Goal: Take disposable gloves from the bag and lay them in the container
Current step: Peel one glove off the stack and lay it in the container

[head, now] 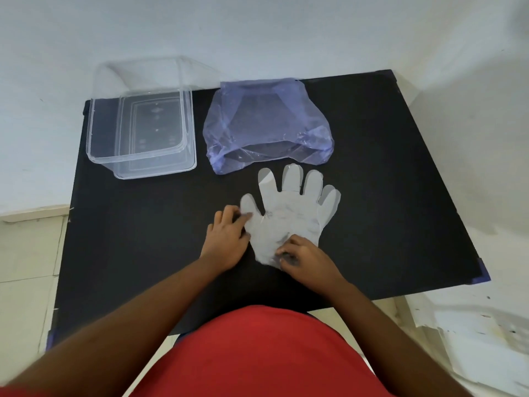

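A translucent disposable glove [292, 207] lies flat on the black table [143, 239], fingers pointing away from me. My left hand [227, 239] pinches the glove's thumb edge. My right hand [305, 257] grips the crumpled cuff at the near end. Behind the glove lies a purple see-through plastic bag [266, 124], its mouth facing me. A clear rectangular container [143, 121] stands at the table's back left, with nothing visible inside it.
The table stands against a white wall [257, 30]. Blue tape marks the table's corners [483, 275]. White crumpled paper [481, 339] lies on the floor at the right. My red shirt [257, 353] fills the bottom of the view.
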